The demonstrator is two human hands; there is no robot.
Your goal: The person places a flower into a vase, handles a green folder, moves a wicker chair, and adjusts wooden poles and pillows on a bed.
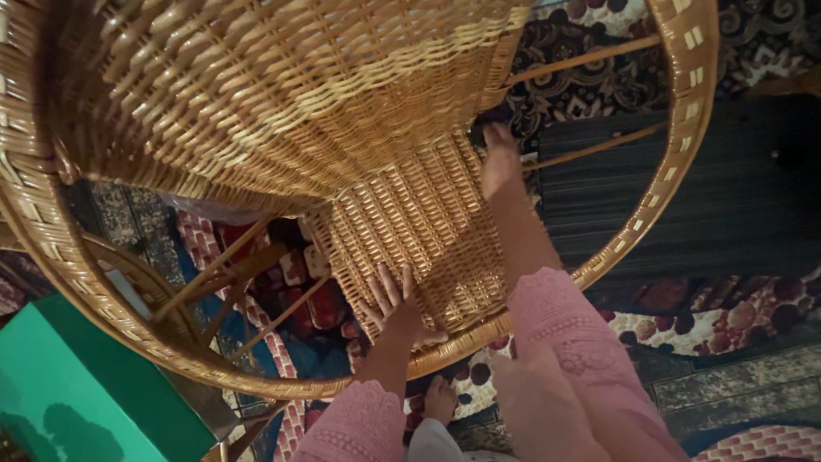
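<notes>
A large wicker chair (282, 111) of woven cane fills the view from nine to two o'clock, its round rim (684, 128) wrapped in flat strips and braced by thin rods. The left hand (392, 299) lies flat, fingers spread wide, on the tight basket-weave panel (419, 222) at six o'clock, holding nothing. The right hand (499, 158) presses the panel's far edge near one o'clock; its grip cannot be told. Pink lace-textured sleeves (564, 334) cover both arms above a patterned floral carpet (727, 316).
</notes>
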